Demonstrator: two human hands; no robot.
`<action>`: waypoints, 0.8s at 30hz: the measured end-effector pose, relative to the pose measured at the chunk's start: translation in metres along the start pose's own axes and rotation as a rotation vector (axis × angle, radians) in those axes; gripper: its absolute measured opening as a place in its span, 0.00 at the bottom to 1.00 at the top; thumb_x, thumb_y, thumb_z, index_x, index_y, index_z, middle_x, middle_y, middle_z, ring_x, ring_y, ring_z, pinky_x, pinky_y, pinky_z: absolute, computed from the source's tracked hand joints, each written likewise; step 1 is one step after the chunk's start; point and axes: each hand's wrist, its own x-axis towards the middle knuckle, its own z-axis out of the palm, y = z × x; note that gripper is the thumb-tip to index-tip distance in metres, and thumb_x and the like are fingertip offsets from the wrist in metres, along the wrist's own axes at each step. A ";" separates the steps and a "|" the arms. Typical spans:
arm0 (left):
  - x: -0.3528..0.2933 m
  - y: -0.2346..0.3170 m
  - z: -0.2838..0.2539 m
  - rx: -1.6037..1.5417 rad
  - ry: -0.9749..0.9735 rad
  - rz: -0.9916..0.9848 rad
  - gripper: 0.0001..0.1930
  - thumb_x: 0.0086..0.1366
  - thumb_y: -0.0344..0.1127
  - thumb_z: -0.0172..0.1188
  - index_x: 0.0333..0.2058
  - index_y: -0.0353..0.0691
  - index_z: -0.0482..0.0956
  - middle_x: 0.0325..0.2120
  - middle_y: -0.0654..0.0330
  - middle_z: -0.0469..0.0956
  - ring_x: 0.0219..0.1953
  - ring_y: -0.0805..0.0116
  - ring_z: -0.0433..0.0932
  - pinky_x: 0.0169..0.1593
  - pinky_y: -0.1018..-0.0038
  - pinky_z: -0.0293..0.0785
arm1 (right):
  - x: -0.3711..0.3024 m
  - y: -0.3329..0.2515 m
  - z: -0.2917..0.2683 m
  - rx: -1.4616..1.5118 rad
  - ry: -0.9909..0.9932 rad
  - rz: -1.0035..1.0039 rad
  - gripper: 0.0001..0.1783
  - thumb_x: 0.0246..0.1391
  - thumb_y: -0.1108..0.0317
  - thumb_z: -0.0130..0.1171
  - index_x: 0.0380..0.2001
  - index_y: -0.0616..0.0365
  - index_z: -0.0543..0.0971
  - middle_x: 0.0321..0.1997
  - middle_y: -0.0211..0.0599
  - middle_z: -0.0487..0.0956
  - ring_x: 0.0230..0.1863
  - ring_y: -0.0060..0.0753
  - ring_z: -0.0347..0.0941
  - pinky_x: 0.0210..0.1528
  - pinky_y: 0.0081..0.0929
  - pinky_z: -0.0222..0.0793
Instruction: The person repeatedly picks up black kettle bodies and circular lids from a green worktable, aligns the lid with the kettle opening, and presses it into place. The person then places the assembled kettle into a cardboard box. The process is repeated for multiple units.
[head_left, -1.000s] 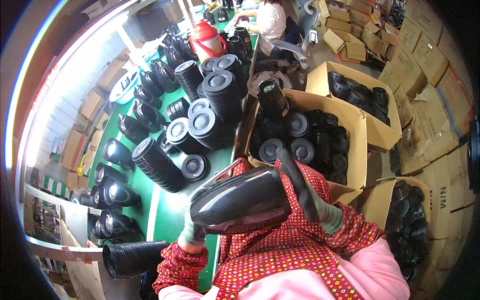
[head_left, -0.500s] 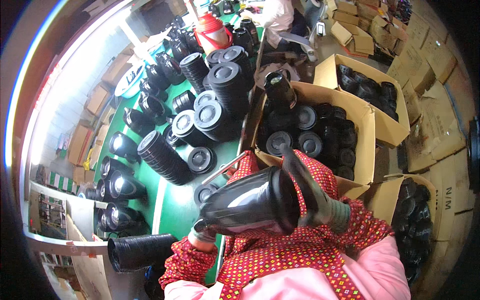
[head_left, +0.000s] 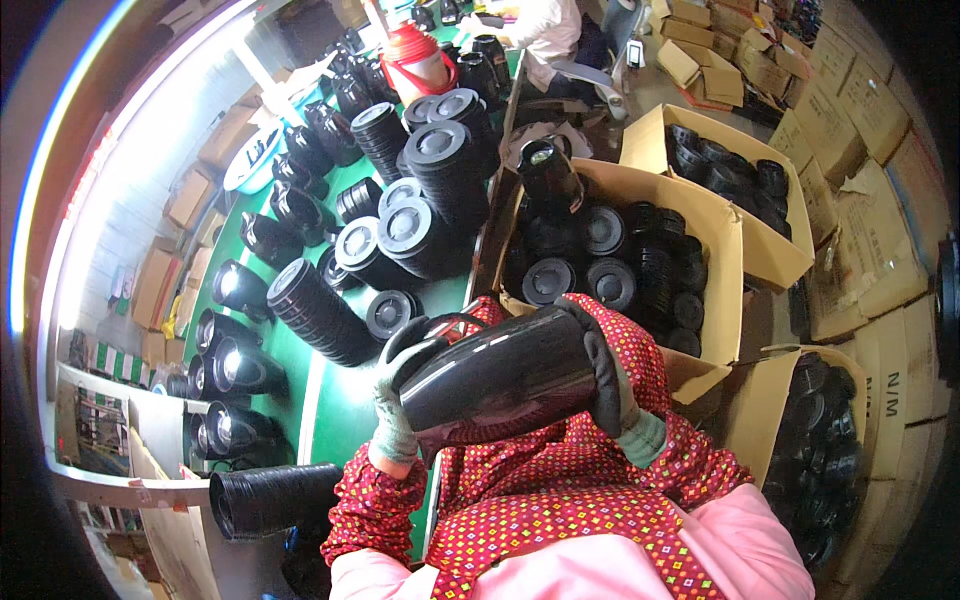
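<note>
Across my lap I hold a glossy black jug body (head_left: pixel 505 375) on its side, its right end tilted slightly up. At its left end is my left hand (head_left: pixel 400 385), in a grey-green glove with dark palm and fingers, closed around it. My right hand (head_left: pixel 610 385), gloved alike, grips the right end and covers part of it. A dark curved piece, perhaps the jug's handle, shows above my left hand. Beyond it, a round black lid-like disc (head_left: pixel 392 314) and a leaning stack of black rings (head_left: pixel 318 312) rest on the green table (head_left: pixel 322 385).
More black stacks (head_left: pixel 440 165), several black jugs (head_left: pixel 240 368) and a red-and-white jug (head_left: pixel 415 65) stand on the table. On the right are cartons (head_left: pixel 735 290) of black parts. A black cylinder (head_left: pixel 275 500) lies at lower left. Beyond the table sits a person in white (head_left: pixel 548 40).
The jug body has turned, and its rimmed right end is now under my right hand. My left hand has moved up along the left end. The far person's arm now reaches over the table.
</note>
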 end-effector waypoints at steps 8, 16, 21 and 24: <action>-0.048 -0.049 0.037 -0.663 -0.352 -0.593 0.32 0.71 0.56 0.54 0.55 0.29 0.81 0.61 0.45 0.77 0.64 0.53 0.76 0.67 0.60 0.72 | 0.014 -0.084 0.003 -0.833 -0.694 -0.622 0.66 0.32 0.29 0.80 0.73 0.47 0.68 0.80 0.70 0.51 0.80 0.79 0.44 0.78 0.70 0.43; -0.073 -0.063 0.069 -0.651 -0.293 -0.615 0.29 0.69 0.48 0.60 0.60 0.30 0.76 0.60 0.46 0.78 0.63 0.54 0.77 0.66 0.61 0.73 | -0.003 -0.092 0.024 -0.763 -0.456 -0.692 0.45 0.44 0.42 0.79 0.64 0.48 0.78 0.69 0.63 0.68 0.69 0.67 0.65 0.72 0.62 0.59; -0.081 -0.082 0.087 -0.328 -0.167 -0.469 0.30 0.67 0.43 0.65 0.63 0.31 0.73 0.59 0.47 0.80 0.62 0.55 0.78 0.66 0.62 0.73 | 0.024 -0.074 0.000 -0.553 -0.219 -0.302 0.41 0.63 0.42 0.64 0.66 0.65 0.74 0.70 0.46 0.73 0.73 0.42 0.67 0.75 0.40 0.60; -0.091 -0.085 0.090 -0.178 -0.172 -0.375 0.32 0.66 0.40 0.67 0.65 0.32 0.71 0.58 0.47 0.80 0.62 0.55 0.79 0.66 0.62 0.74 | 0.065 -0.084 -0.023 -0.275 -0.316 0.098 0.42 0.60 0.43 0.67 0.65 0.67 0.75 0.65 0.44 0.78 0.67 0.41 0.73 0.72 0.37 0.66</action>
